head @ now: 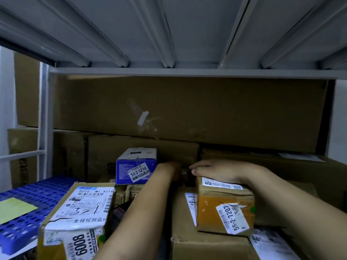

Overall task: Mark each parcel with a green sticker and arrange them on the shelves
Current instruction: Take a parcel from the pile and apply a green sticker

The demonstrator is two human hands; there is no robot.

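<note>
Head view: right hand [225,171] flat on top of the small orange parcel [212,212], fingers straight and pressing down, nothing pinched. Parcel directly under that palm, sitting on a bigger carton [187,246], green sticker [253,209] at its right edge. Left hand [169,168] sunk into the gap just left of the parcel, fingers hidden, grip impossible to tell. Likely a shove towards the back, right hand nearer.

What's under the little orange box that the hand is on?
A bigger brown box lies under the orange box; the right hand rests on top. A white label on the brown box peeks out at the left. The rest of that label is covered.
</note>
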